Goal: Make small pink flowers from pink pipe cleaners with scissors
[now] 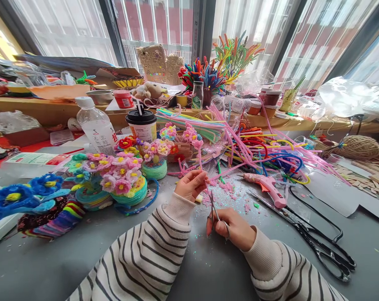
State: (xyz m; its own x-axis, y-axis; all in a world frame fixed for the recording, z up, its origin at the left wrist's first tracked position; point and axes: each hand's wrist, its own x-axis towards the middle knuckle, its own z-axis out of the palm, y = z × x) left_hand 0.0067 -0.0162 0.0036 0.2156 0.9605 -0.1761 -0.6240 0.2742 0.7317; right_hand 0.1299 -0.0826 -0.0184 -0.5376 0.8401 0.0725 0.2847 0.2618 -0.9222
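My left hand point(191, 185) is closed in a pinch on a pink pipe cleaner point(200, 161), whose upper end rises toward a cluster of pink and blue fuzzy flowers point(192, 136). My right hand point(231, 225) has its fingers through the handles of small scissors point(213, 205). Their blades point up, close to the right of my left hand's fingertips. Pink fuzz scraps point(225, 187) and glitter lie on the grey table point(195, 267) just beyond the scissors.
Pots of fuzzy flowers point(123, 173), a bottle point(97, 125) and a lidded cup point(142, 124) stand at left. On the right lie a pink glue gun point(267, 188), large black scissors point(311, 240) and twine point(362, 146). Loose pipe cleaners point(246, 146) spread behind.
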